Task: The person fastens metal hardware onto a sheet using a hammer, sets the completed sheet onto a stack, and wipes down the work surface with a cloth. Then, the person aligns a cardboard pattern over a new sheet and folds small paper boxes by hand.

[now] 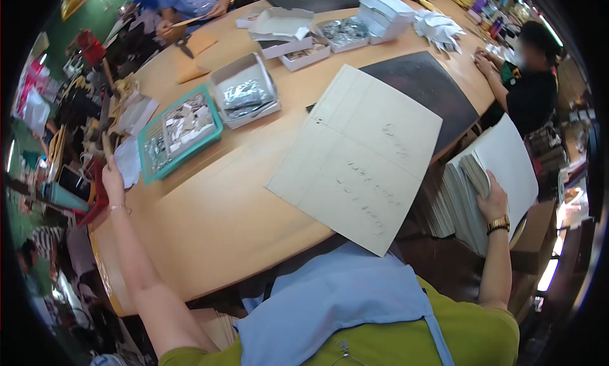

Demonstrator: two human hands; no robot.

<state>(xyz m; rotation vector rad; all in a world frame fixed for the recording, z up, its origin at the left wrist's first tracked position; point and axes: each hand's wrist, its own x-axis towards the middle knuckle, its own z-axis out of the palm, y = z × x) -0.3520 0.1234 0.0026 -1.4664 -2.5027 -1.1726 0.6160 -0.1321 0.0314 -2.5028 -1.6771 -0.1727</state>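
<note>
My left hand [113,180] reaches to the left edge of the table, its fingers closed at the lower end of a long, thin tan thing [107,144] whose kind I cannot make out. Low on the right, my right hand [493,199] grips a small stack of card pieces [474,174]. That stack lies against a tall pile of large pale sheets [507,159] beside the table. In front of me a big sheet of grey card [361,150] with ruled lines and handwriting lies across the table edge, overlapping a black mat [438,80].
On the table stand a green basket [219,134] with small pieces and bags, a white box [274,106] of plastic packets, and several more white boxes [380,17]. Orange envelopes [187,67] lie beyond. One co-worker sits at the right [536,80], another across the table [190,1].
</note>
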